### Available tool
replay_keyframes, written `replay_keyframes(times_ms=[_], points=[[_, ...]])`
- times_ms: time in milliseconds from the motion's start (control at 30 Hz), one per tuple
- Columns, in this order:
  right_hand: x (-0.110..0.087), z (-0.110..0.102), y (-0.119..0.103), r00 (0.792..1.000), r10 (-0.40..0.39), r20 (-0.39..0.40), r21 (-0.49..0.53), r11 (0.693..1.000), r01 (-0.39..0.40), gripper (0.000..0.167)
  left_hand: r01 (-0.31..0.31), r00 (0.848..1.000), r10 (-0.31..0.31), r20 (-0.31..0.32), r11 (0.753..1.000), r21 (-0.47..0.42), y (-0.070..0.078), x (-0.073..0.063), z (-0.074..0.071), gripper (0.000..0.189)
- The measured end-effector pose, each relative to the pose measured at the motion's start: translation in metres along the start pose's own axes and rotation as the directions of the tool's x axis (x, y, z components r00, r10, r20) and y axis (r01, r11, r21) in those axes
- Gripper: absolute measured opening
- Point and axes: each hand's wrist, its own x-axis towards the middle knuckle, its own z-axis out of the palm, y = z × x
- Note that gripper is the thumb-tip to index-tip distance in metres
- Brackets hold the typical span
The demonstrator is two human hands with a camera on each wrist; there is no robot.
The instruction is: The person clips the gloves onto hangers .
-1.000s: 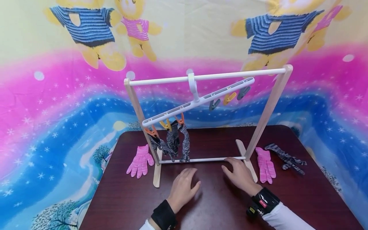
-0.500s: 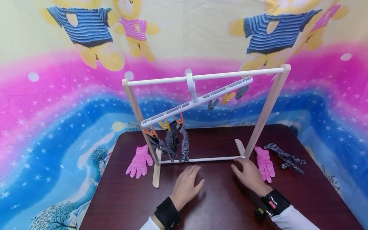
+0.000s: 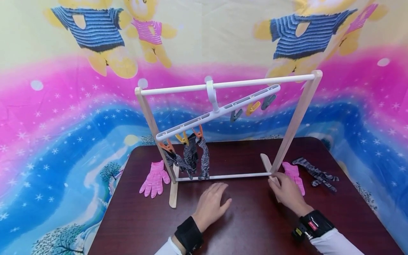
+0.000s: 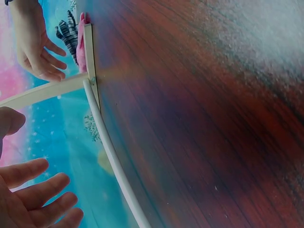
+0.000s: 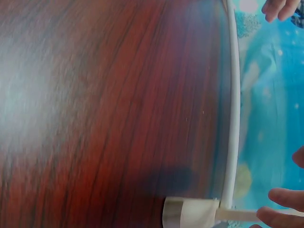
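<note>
The left hand (image 3: 211, 205) was at six o'clock in the head view, fingers loose and empty. The right hand (image 3: 289, 193), at four o'clock near the rack's post (image 3: 294, 124), had slack, empty fingers; the pink glove (image 3: 292, 171) lay beyond, at twelve o'clock from it.

"What's behind the desk (image 3: 242, 230)?"

"A printed backdrop (image 3: 204, 46): cream at twelve o'clock, a pink band beneath, then blue scattered with white snowflakes. A yellow bear (image 3: 98, 35) in a blue striped top is printed at ten o'clock, a similar one at two."

"Lower down?"

"A leafy tree (image 3: 60, 239) at eight o'clock."

"And the desk?"

"Dark reddish-brown, grained, far corners rounded. The left wrist view catches whitish glare (image 4: 266, 28) at two o'clock."
</note>
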Motion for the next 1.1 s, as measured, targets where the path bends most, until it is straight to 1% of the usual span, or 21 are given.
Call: replay_keyframes(times_ms=[133,233,400,500,667,800,933,1100], points=[[0.001,-0.006,0.008,1.0,-0.006,-0.027,-0.016,1.0,0.006,0.033,-0.004,1.0,0.004,0.019,1.0,-0.009,0.003,0.0,0.003,0.048],[0.002,-0.009,0.013,0.999,0.02,-0.049,-0.039,0.999,-0.022,0.033,-0.005,1.0,0.006,0.029,1.0,-0.007,0.005,0.0,0.005,0.048],[0.003,-0.014,0.024,0.995,0.075,-0.065,-0.073,0.994,-0.08,0.041,-0.023,0.999,0.022,0.045,1.0,0.012,0.012,-0.001,0.007,0.047],[0.003,-0.015,0.03,0.994,0.097,-0.057,-0.084,0.991,-0.101,0.044,-0.026,0.997,0.025,0.076,1.0,0.012,0.015,-0.002,0.008,0.047],[0.003,-0.015,0.039,0.993,0.098,-0.063,-0.1,0.99,-0.104,0.043,-0.031,0.99,0.029,0.136,0.999,0.014,0.02,-0.003,0.009,0.046],[0.005,-0.015,0.048,0.991,0.126,-0.042,-0.117,0.985,-0.13,0.045,-0.044,0.988,0.043,0.147,0.999,0.006,0.023,-0.002,0.008,0.045],[0.005,-0.015,0.056,0.986,0.168,0.005,-0.142,0.976,-0.166,0.049,-0.054,0.986,0.056,0.155,0.998,-0.017,0.024,-0.002,0.008,0.045],[0.007,-0.015,0.064,0.972,0.224,0.064,-0.186,0.96,-0.209,0.055,-0.062,0.984,0.066,0.168,0.998,-0.032,0.025,-0.002,0.01,0.045]])
